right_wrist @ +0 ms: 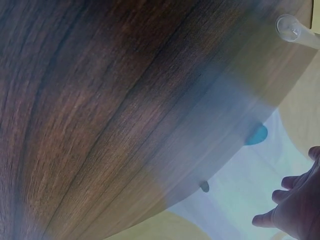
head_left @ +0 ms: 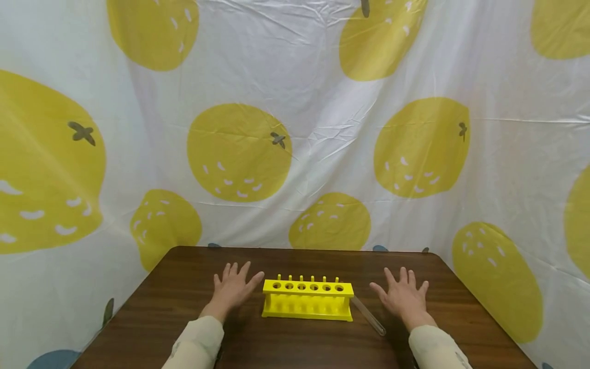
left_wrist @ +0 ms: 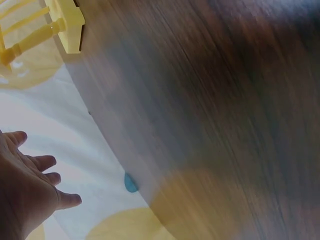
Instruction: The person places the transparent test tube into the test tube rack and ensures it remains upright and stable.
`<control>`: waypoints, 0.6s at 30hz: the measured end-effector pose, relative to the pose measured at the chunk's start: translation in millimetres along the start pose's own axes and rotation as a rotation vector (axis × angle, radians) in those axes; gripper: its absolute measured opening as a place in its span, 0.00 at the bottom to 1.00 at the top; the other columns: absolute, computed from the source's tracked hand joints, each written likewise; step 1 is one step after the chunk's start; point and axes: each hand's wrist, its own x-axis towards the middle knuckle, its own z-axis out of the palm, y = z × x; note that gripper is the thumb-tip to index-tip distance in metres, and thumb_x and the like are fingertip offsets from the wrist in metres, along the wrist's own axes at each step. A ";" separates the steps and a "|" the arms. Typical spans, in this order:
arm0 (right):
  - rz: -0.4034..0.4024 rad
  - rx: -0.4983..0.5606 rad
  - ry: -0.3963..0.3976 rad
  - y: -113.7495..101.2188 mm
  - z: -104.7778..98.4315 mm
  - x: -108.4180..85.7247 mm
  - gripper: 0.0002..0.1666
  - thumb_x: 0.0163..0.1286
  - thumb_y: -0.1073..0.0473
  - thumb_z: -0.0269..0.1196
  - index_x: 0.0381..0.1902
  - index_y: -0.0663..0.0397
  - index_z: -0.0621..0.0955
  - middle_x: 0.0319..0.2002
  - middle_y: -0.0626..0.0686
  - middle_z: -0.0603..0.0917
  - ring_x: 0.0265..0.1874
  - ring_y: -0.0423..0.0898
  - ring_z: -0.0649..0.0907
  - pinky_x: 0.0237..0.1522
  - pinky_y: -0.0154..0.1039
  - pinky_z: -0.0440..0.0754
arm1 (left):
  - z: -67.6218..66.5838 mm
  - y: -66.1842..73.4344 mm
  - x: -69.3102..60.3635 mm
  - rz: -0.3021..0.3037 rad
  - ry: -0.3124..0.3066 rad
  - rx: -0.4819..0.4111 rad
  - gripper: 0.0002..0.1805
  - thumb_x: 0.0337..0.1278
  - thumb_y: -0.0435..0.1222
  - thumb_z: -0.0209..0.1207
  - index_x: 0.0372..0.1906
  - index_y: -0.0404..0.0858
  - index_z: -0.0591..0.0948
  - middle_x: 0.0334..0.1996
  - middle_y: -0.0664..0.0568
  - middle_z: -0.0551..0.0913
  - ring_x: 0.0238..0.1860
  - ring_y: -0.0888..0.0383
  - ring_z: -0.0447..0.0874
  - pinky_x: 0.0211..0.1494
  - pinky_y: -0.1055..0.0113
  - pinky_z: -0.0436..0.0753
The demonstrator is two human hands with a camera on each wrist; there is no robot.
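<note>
A yellow test tube rack (head_left: 308, 301) stands upright on the table, with a row of several holes on top and short pegs behind; no tube shows in it. A clear test tube (head_left: 369, 316) lies slantwise beside the rack's right end; its rounded end (right_wrist: 290, 29) shows in the right wrist view. The left hand (head_left: 231, 289), fingers spread, is left of the rack and holds nothing. Right of the tube, the right hand (head_left: 405, 297) also has its fingers spread and is empty. The left wrist view shows part of the rack (left_wrist: 72, 25) above the left hand (left_wrist: 27, 187).
The dark wooden table (head_left: 295, 348) has rounded far corners. Behind and on both sides of it hangs a white cloth (head_left: 322, 154) printed with large yellow fruit.
</note>
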 end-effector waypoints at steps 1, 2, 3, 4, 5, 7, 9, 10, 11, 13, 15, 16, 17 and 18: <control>0.000 0.002 0.002 -0.4 -0.4 -0.3 0.57 0.68 0.20 0.35 0.76 0.58 0.60 0.71 0.79 0.49 0.70 0.77 0.48 0.60 0.79 0.36 | 0.5 0.9 -0.2 -0.001 0.000 -0.006 0.47 0.66 0.70 0.38 0.77 0.40 0.60 0.74 0.29 0.52 0.75 0.32 0.39 0.68 0.29 0.37; 0.000 0.003 0.003 -0.7 -0.8 -0.4 0.55 0.69 0.21 0.37 0.76 0.58 0.60 0.71 0.79 0.50 0.70 0.77 0.48 0.60 0.79 0.36 | 0.8 2.0 -0.6 -0.003 -0.003 -0.014 0.47 0.66 0.69 0.38 0.77 0.40 0.60 0.74 0.29 0.52 0.75 0.32 0.40 0.68 0.29 0.37; 0.000 0.004 0.005 -1.2 -0.9 -0.7 0.54 0.70 0.22 0.38 0.76 0.58 0.60 0.71 0.79 0.50 0.70 0.77 0.48 0.60 0.79 0.37 | 0.7 3.3 -1.0 -0.006 -0.006 -0.021 0.47 0.66 0.69 0.38 0.77 0.40 0.60 0.74 0.29 0.52 0.75 0.32 0.40 0.68 0.29 0.37; 0.001 0.007 0.006 -1.4 -0.9 -0.6 0.53 0.71 0.23 0.39 0.76 0.58 0.61 0.71 0.79 0.50 0.70 0.77 0.48 0.60 0.79 0.37 | 0.7 4.5 -1.3 -0.009 -0.007 -0.028 0.47 0.66 0.69 0.38 0.77 0.39 0.60 0.74 0.29 0.53 0.75 0.31 0.40 0.68 0.29 0.38; 0.000 0.009 0.008 -1.8 -1.0 -0.4 0.52 0.71 0.24 0.40 0.75 0.58 0.61 0.71 0.79 0.50 0.70 0.77 0.48 0.60 0.79 0.37 | 1.0 5.3 -1.5 -0.013 -0.010 -0.037 0.47 0.66 0.69 0.39 0.76 0.39 0.60 0.74 0.29 0.53 0.75 0.31 0.40 0.68 0.29 0.38; 0.002 0.014 0.004 -2.3 -0.7 -0.4 0.51 0.72 0.24 0.41 0.76 0.58 0.60 0.72 0.78 0.50 0.70 0.76 0.48 0.60 0.79 0.37 | 1.3 7.1 -1.4 -0.021 -0.014 -0.062 0.47 0.67 0.69 0.39 0.76 0.39 0.60 0.74 0.29 0.53 0.75 0.31 0.40 0.68 0.29 0.38; 0.005 0.018 0.000 -2.5 0.1 0.2 0.51 0.72 0.25 0.41 0.76 0.58 0.60 0.72 0.78 0.50 0.70 0.76 0.48 0.60 0.79 0.36 | 1.6 8.7 -1.5 -0.030 -0.021 -0.087 0.47 0.67 0.69 0.39 0.76 0.38 0.60 0.74 0.29 0.53 0.75 0.31 0.41 0.68 0.29 0.38; 0.006 0.021 -0.001 -2.7 0.4 0.2 0.51 0.72 0.25 0.42 0.76 0.57 0.60 0.72 0.78 0.50 0.70 0.76 0.47 0.60 0.79 0.36 | 1.9 9.4 -1.6 -0.033 -0.022 -0.100 0.47 0.67 0.68 0.39 0.76 0.38 0.61 0.74 0.29 0.53 0.75 0.31 0.41 0.68 0.29 0.38; 0.005 0.021 -0.001 -3.0 0.5 0.2 0.51 0.72 0.25 0.41 0.76 0.57 0.60 0.72 0.78 0.50 0.70 0.76 0.47 0.60 0.79 0.35 | 2.4 10.0 -1.6 -0.035 -0.024 -0.111 0.47 0.67 0.69 0.39 0.76 0.38 0.61 0.74 0.29 0.53 0.75 0.31 0.41 0.68 0.29 0.39; 0.005 0.024 0.001 -3.1 1.0 0.5 0.50 0.72 0.25 0.42 0.76 0.57 0.60 0.72 0.78 0.49 0.70 0.76 0.47 0.60 0.79 0.35 | 2.7 11.7 -2.1 -0.042 -0.026 -0.126 0.46 0.67 0.68 0.39 0.76 0.38 0.61 0.74 0.30 0.54 0.75 0.32 0.42 0.68 0.29 0.40; 0.005 0.025 0.002 -3.1 1.0 0.7 0.50 0.72 0.26 0.42 0.76 0.58 0.60 0.72 0.79 0.49 0.71 0.76 0.47 0.60 0.79 0.35 | 3.6 12.6 -2.2 -0.049 -0.024 -0.143 0.46 0.67 0.68 0.39 0.75 0.38 0.62 0.74 0.30 0.55 0.75 0.32 0.43 0.68 0.29 0.41; 0.005 0.024 0.002 -3.3 1.3 0.6 0.50 0.72 0.25 0.42 0.76 0.58 0.60 0.72 0.79 0.49 0.70 0.76 0.47 0.60 0.79 0.35 | 4.1 12.9 -2.3 -0.051 -0.022 -0.149 0.46 0.67 0.68 0.39 0.75 0.38 0.62 0.73 0.30 0.55 0.74 0.32 0.43 0.68 0.29 0.41; 0.005 0.024 0.002 -3.2 1.2 0.9 0.50 0.72 0.25 0.41 0.76 0.58 0.60 0.72 0.79 0.49 0.71 0.76 0.47 0.60 0.79 0.35 | 4.7 13.0 -2.2 -0.055 -0.021 -0.155 0.46 0.67 0.68 0.39 0.75 0.38 0.63 0.73 0.30 0.55 0.74 0.32 0.44 0.68 0.29 0.42; 0.007 0.025 0.000 -3.1 1.1 0.8 0.50 0.73 0.25 0.41 0.76 0.57 0.60 0.72 0.79 0.49 0.71 0.76 0.47 0.60 0.79 0.35 | 5.2 13.2 -2.3 -0.059 -0.021 -0.163 0.46 0.67 0.68 0.39 0.74 0.37 0.63 0.73 0.30 0.56 0.74 0.32 0.44 0.68 0.29 0.42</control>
